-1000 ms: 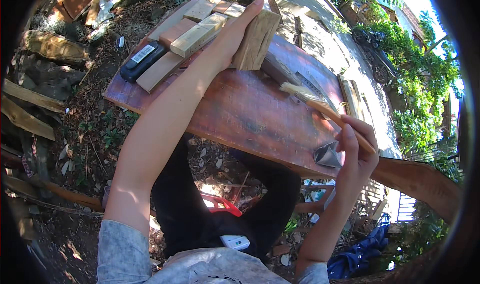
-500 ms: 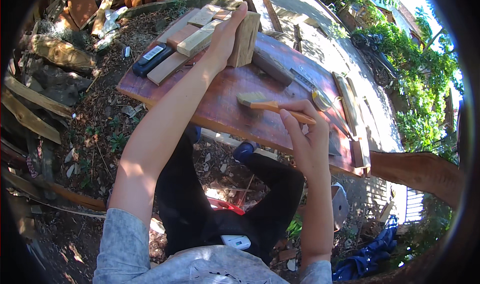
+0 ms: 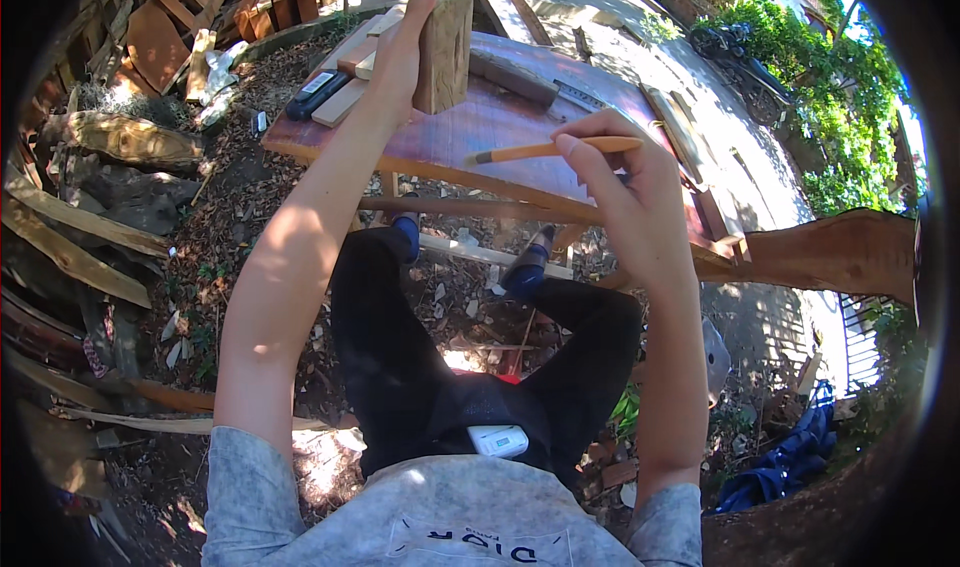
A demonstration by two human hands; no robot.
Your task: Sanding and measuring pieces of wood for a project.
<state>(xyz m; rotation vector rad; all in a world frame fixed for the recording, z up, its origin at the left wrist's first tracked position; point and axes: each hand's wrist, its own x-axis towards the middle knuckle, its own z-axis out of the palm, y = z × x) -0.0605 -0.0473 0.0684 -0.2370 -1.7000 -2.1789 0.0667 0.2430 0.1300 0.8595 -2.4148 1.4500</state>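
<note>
Block (image 3: 444, 52) and brush (image 3: 545, 150), one per hand

The right hand (image 3: 640, 187) has its grip pinched closed on the brush's handle, bristles by the surface's (image 3: 500, 117) near edge. The left hand (image 3: 403, 62) lies along the block's left side; fingers hidden, I cannot tell its grip. Bare surface shows between block and brush.

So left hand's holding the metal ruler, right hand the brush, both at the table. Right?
Not the ruler: in the head view the left hand holds a wooden block. The right hand does hold the brush, and both are at the table.
</note>
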